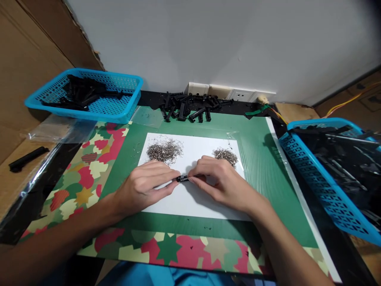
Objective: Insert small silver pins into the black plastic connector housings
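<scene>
My left hand (151, 183) is closed, with thumb and fingers pinching one end of a small black plastic part (182, 178). At the other end, the thumb and fingertips of my right hand (222, 180) are pinched together on it; the fingers cover much of that end. Both hands are over a white sheet of paper (190, 202). Just beyond my left hand lies a heap of tiny metal wire pieces (164, 151), perhaps small springs. A smaller metal heap (225, 155) sits behind my right hand, which partly hides it.
Many black plastic parts (193, 107) are piled at the back, below wall sockets (220, 92). Blue baskets of black parts stand at left (119, 116) and right (330, 194). A single black part (28, 159) lies far left. A green patterned sheet (264, 159) covers the table.
</scene>
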### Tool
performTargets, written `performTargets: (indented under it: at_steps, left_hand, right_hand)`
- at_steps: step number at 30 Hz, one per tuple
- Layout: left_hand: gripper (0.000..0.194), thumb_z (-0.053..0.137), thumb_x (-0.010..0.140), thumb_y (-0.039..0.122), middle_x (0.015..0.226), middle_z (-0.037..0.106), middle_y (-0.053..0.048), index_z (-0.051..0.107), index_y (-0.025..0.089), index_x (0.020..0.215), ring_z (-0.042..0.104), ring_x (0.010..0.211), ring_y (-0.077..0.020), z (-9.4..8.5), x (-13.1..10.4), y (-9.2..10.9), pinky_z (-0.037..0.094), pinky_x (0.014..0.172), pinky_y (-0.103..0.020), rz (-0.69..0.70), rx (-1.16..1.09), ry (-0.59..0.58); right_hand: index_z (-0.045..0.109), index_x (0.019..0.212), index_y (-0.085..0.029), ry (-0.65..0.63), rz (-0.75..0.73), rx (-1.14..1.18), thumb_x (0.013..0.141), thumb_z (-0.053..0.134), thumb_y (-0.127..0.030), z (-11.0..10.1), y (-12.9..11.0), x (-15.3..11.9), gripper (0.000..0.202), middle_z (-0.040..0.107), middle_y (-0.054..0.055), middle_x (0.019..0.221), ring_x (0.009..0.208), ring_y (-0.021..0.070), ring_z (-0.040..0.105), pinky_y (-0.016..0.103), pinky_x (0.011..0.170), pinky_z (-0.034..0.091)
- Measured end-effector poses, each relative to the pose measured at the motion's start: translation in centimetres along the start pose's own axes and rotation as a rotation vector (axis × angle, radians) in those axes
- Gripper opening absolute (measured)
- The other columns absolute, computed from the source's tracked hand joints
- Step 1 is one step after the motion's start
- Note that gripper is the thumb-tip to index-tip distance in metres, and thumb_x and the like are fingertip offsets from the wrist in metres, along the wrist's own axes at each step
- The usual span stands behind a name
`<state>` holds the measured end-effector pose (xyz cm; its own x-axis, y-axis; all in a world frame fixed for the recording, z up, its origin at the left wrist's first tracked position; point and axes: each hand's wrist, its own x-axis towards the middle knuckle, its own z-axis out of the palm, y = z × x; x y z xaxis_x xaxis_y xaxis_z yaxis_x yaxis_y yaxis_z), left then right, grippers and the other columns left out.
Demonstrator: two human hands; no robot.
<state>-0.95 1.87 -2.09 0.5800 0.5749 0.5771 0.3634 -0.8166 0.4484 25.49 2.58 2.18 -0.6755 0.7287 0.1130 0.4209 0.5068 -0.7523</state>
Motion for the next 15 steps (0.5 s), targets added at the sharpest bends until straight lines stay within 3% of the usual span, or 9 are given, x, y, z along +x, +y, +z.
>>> performTargets:
  at_steps: [15]
  left_hand:
    - [0.036, 0.078, 0.090, 0.007, 0.098, 0.081, -0.007, 0.073, 0.016, 0.124, 0.076, 0.088, -0.0210, 0.05, -0.21, 0.15, 0.061, 0.083, -0.039, 0.009, 0.013, -0.014]
  right_hand:
    - [0.076, 0.107, -0.014, -0.015, -0.053, -0.056, 0.105, 0.054, -0.015, 0.23, 0.15, -0.10, 0.022, 0.066, 0.006, 0.089, 0.086, 0.0179, 0.056, 0.032, 0.078, 0.043]
